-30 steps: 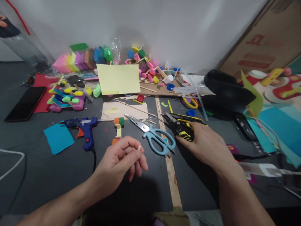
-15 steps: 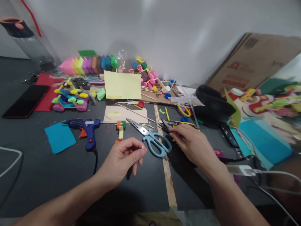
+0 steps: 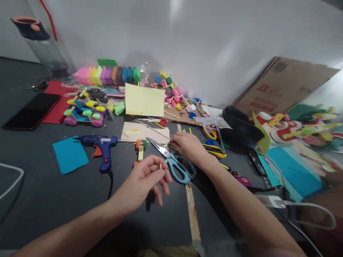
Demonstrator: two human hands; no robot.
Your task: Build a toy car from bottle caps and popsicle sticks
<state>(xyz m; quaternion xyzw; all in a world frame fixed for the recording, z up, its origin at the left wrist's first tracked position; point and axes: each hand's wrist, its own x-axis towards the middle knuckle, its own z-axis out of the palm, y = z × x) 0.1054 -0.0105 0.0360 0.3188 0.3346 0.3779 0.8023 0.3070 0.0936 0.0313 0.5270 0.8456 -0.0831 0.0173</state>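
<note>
The left hand (image 3: 150, 180) hovers over the dark tabletop (image 3: 72, 196), roughly midway between its near edge and its far edge by the wall, pinching a small pale stick piece (image 3: 160, 166) upright between thumb and forefinger, the other fingers loosely curled. The right hand (image 3: 190, 147) reaches farther toward the far edge, palm down, fingers bent together beside the end of a thin wooden stick (image 3: 154, 130); whether they grip anything cannot be told. Just beneath its wrist lie light-blue scissors (image 3: 167, 154), blades pointing toward the far left corner. That stick crosses a pale card (image 3: 159, 133). Left of the scissors sits a wheeled piece with an orange-and-green end (image 3: 141, 144), partly hidden by the left hand. Toward the tabletop's left side, a blue glue gun (image 3: 105, 146) lies with its nozzle over a blue paper (image 3: 70, 157). A yellow-and-black cutter (image 3: 215, 150) lies right of the right hand.
</note>
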